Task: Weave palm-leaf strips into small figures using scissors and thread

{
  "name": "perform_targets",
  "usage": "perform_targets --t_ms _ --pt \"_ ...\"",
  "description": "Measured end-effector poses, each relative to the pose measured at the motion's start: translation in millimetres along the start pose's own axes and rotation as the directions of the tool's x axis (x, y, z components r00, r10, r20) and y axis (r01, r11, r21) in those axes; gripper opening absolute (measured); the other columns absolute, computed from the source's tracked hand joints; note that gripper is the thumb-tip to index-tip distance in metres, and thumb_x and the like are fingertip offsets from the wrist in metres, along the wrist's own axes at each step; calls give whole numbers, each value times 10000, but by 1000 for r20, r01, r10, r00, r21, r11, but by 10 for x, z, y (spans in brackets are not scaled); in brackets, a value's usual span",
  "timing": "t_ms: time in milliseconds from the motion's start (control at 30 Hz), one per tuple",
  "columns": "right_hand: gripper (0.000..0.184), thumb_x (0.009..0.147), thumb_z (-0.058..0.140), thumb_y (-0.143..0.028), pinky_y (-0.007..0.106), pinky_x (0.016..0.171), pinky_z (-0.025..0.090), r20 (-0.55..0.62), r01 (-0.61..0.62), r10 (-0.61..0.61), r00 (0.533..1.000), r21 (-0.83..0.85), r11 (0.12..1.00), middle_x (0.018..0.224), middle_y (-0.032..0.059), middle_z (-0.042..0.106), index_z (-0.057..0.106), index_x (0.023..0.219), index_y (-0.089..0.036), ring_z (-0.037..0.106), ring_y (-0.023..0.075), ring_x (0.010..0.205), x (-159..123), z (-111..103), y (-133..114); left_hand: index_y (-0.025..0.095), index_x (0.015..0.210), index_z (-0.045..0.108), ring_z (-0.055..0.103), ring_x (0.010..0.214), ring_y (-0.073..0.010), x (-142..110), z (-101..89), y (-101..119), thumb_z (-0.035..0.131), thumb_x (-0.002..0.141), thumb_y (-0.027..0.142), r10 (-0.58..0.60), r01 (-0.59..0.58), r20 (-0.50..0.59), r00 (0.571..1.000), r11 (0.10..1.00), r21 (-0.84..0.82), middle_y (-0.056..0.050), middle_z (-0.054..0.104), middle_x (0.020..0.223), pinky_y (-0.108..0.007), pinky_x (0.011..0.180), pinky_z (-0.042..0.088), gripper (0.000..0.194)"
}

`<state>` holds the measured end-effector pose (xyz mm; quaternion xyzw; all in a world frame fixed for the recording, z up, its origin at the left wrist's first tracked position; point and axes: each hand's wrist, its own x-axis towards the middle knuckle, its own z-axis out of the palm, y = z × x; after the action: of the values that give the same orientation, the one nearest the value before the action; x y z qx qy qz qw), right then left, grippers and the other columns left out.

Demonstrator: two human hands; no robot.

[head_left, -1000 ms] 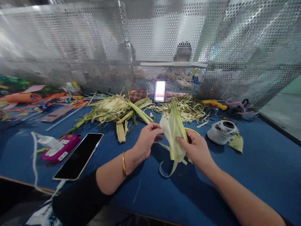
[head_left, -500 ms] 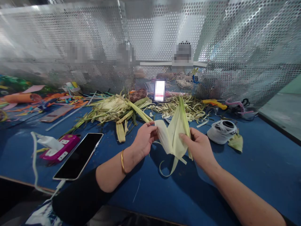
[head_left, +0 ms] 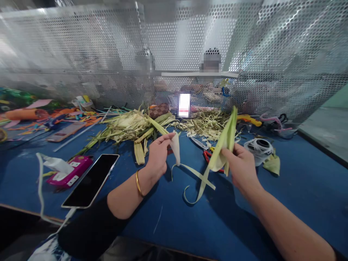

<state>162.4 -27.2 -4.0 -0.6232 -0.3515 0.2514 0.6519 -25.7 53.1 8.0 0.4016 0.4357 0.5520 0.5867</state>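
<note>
While pinching a pale husk piece (head_left: 176, 149) in the left hand (head_left: 157, 155), left of the scissors (head_left: 199, 143), gripping a folded green husk (head_left: 223, 143) in the right hand (head_left: 242, 165), just right of the scissors, thin strips (head_left: 206, 179) nearer than the scissors, thread spool (head_left: 261, 154) to their right.

Tabletop (head_left: 174, 217): blue. Husk (head_left: 223, 144), three o'clock: pale green. Power strip (head_left: 71, 172), eight o'clock: magenta. Pouch (head_left: 160, 110), eleven o'clock: brown checks. Bracelet (head_left: 138, 184): gold.
</note>
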Motion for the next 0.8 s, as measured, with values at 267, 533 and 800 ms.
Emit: perform_targets --t_ms 267,533,800 --pt "158 720 613 -325 251 518 424 317 182 -142 938 -99 978 662 -2 603 643 785 -184 514 141 578 -302 123 -112 170 948 739 638 844 -172 -354 106 78 715 709 370 -42 -47 527 849 987 153 -74 719 945 -256 720 504 313" --pt "217 828 576 -387 267 606 447 343 436 -339 876 -259 862 794 41 622 602 944 -206 569 174 712 -354 88 -144 152 861 729 632 698 -147 -415 145 43 746 681 355 -112 115 356 928 993 12 -45 704 808 -255 651 508 272" --pt "267 743 628 -448 273 574 435 627 83 -30 779 -55 995 611 -5 577 631 690 -187 524 152 601 -262 164 -124 148 816 714 606 628 -119 -384 123 87 779 650 339 -226 271 387 894 961 -65 -31 674 739 -220 573 497 261"
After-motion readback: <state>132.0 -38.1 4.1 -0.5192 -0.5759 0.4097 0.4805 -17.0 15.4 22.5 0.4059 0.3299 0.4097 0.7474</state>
